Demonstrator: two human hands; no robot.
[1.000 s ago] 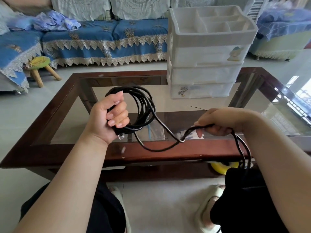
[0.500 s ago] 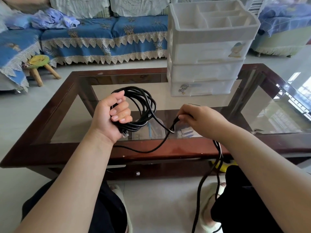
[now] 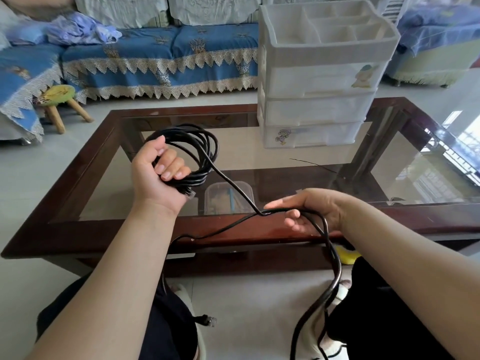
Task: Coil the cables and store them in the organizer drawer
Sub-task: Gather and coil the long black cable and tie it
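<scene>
Coiling step in hand. The left hand [image 3: 158, 175] grips the wound loops of the black cable [image 3: 200, 152] above the glass surface [image 3: 259, 157]. The right hand [image 3: 309, 211], fingers loosely curled, holds the slack, which trails to the floor (one plug lies there). Next move, by judgement: lay another loop; the organizer [image 3: 319, 74] stands shut.

A long thin black rubber-sheathed cable [image 3: 228, 181] is partly wound into several round loops at centre-left of the frame, its clear plug end hanging beneath them. One strand runs down-right to mid-frame, then drops toward the lower edge. A white translucent plastic three-drawer organizer [image 3: 317, 110] stands upright at upper right, drawers closed.
</scene>
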